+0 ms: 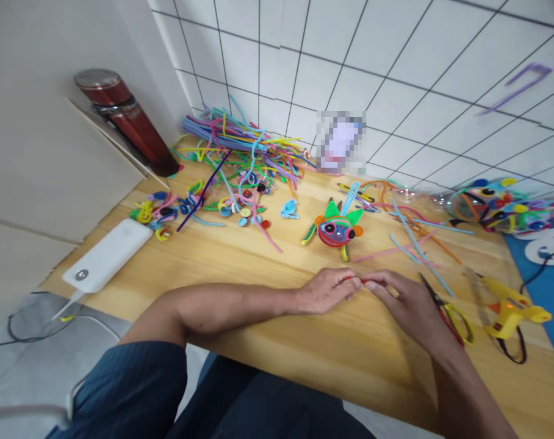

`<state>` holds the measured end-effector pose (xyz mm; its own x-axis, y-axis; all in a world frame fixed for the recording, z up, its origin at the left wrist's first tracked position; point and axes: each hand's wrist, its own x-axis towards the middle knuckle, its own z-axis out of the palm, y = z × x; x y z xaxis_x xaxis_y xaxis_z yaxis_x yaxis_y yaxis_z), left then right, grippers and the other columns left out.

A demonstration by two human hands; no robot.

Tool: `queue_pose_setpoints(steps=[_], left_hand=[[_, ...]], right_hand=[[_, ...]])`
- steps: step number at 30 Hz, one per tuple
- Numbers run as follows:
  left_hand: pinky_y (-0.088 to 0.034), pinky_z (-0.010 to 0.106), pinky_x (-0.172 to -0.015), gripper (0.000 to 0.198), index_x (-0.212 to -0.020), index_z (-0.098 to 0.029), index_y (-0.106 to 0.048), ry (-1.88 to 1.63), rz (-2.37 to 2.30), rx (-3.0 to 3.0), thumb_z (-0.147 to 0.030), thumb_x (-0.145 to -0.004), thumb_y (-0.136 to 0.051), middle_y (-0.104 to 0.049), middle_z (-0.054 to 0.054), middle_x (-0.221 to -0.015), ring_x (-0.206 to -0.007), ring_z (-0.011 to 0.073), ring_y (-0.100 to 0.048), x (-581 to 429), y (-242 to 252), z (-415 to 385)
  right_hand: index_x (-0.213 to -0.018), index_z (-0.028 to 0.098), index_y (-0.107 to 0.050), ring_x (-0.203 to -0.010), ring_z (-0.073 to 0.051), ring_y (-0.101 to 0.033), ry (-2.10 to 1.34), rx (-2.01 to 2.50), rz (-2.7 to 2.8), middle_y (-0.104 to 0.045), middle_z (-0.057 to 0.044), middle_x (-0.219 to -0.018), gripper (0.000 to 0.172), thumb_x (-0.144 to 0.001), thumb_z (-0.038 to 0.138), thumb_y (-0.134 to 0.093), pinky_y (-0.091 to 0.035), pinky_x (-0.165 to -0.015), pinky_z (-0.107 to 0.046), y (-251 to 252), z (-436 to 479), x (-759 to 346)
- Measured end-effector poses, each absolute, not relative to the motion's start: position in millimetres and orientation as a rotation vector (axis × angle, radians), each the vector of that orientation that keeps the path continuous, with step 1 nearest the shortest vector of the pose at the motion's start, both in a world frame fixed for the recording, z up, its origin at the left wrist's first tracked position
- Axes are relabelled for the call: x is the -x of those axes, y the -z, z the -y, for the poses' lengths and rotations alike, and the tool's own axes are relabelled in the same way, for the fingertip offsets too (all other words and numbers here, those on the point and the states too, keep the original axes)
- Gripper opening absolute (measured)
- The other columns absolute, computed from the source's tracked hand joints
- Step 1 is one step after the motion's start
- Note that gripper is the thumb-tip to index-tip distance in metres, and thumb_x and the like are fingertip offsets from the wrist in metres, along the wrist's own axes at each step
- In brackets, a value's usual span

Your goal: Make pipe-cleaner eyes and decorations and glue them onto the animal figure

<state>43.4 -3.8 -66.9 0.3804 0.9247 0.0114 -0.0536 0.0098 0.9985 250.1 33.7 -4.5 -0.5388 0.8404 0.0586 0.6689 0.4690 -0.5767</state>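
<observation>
Near the table's front edge, my left hand (326, 291) and my right hand (396, 300) meet fingertip to fingertip. Both pinch a short red pipe cleaner (362, 281), mostly hidden by the fingers. Just beyond them stands a small creature figure (334, 233) wound with red and blue strands. It has googly eyes, green pointed ears, orange side pieces and a light blue loop on top. Scissors with yellow-and-black handles (457, 323) lie beside my right hand, partly behind the wrist.
A yellow glue gun (510, 308) with a black cord lies at right. Pipe cleaners (254, 143) are heaped at the back. Decorated figures (492, 207) stand at far right. A red thermos (130, 122) and a white power bank (107, 256) are at left. A tiled wall rises behind.
</observation>
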Motion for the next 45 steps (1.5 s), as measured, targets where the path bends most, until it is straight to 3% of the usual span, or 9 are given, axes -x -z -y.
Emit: queue_pose_setpoints(steps=[5,8,11,17,20,24,33,41,45], left_hand=[[-0.042,0.026,-0.070,0.031,-0.077,-0.017,-0.059,-0.941,-0.865,-1.409,-0.031,-0.103,-0.048,-0.059,-0.001,-0.069,-0.069,0.0140,-0.057,-42,65,5],[-0.045,0.026,-0.072,0.030,-0.086,-0.017,-0.063,-0.946,-0.836,-1.395,-0.031,-0.105,-0.044,-0.061,0.000,-0.073,-0.072,0.0142,-0.059,-41,66,6],[-0.048,0.026,-0.078,0.029,-0.090,-0.016,-0.064,-0.946,-0.833,-1.424,-0.025,-0.106,-0.041,-0.063,0.000,-0.075,-0.076,0.0146,-0.061,-40,68,4],[-0.042,0.024,-0.064,0.028,-0.079,-0.018,-0.063,-0.798,-0.875,-1.836,-0.026,-0.103,-0.052,-0.067,-0.001,-0.071,-0.067,0.0132,-0.061,-45,72,5],[-0.034,0.026,-0.055,0.036,-0.066,-0.019,-0.059,-0.719,-0.749,-2.171,-0.033,-0.099,-0.059,-0.069,0.001,-0.067,-0.060,0.0135,-0.059,-50,74,13],[-0.030,0.030,-0.050,0.032,-0.067,-0.021,-0.064,-0.667,-0.603,-2.417,-0.035,-0.095,-0.061,-0.075,0.004,-0.071,-0.063,0.0157,-0.064,-53,76,23],[-0.045,0.032,-0.060,0.038,-0.061,-0.023,-0.063,-0.770,-0.617,-2.492,-0.039,-0.095,-0.063,-0.070,0.006,-0.065,-0.068,0.0181,-0.064,-50,60,22],[-0.051,0.036,-0.082,0.040,-0.076,-0.022,-0.070,-0.868,-0.876,-2.306,-0.041,-0.103,-0.047,-0.073,0.011,-0.081,-0.082,0.0221,-0.068,-4,3,8],[-0.051,0.036,-0.086,0.024,-0.095,-0.020,-0.072,-1.056,-1.394,-2.063,-0.031,-0.101,-0.052,-0.074,0.009,-0.092,-0.088,0.0214,-0.067,76,0,-16]], right_hand=[[-0.090,0.026,-0.077,-0.069,-0.021,-0.073,-0.733,1.325,2.312,-0.079,-0.002,-0.081,0.027,-0.094,0.048,-0.062,-0.057,-0.065,-0.033,17,-19,-246],[-0.084,0.026,-0.075,-0.064,-0.020,-0.069,-0.733,1.346,2.315,-0.076,-0.002,-0.074,0.034,-0.093,0.055,-0.060,-0.055,-0.062,-0.033,15,-31,-254],[-0.082,0.026,-0.074,-0.063,-0.023,-0.067,-0.546,1.462,2.238,-0.074,-0.004,-0.072,0.039,-0.089,0.061,-0.060,-0.054,-0.061,-0.037,5,-55,-266],[-0.099,0.024,-0.075,-0.086,-0.033,-0.070,0.053,1.483,1.994,-0.077,-0.017,-0.102,0.037,-0.090,0.057,-0.063,-0.057,-0.081,-0.051,-14,-77,-265],[-0.090,0.025,-0.074,-0.082,-0.027,-0.073,-0.187,1.352,2.058,-0.078,-0.008,-0.091,0.026,-0.092,0.049,-0.064,-0.058,-0.081,-0.042,-4,-51,-243],[-0.079,0.026,-0.072,-0.072,-0.022,-0.072,-0.526,1.254,2.131,-0.076,-0.002,-0.077,0.023,-0.093,0.042,-0.063,-0.057,-0.070,-0.033,26,-19,-215],[-0.081,0.024,-0.074,-0.068,-0.020,-0.072,-0.688,1.284,2.061,-0.078,-0.002,-0.076,0.029,-0.094,0.046,-0.061,-0.056,-0.063,-0.030,63,-14,-209],[-0.079,0.024,-0.074,-0.059,-0.019,-0.067,-0.798,1.221,2.002,-0.073,0.000,-0.068,0.032,-0.094,0.048,-0.059,-0.053,-0.056,-0.028,66,-13,-219],[-0.079,0.024,-0.075,-0.060,-0.019,-0.067,-0.722,1.223,2.013,-0.074,0.000,-0.069,0.028,-0.093,0.044,-0.062,-0.053,-0.058,-0.028,69,-14,-219]])
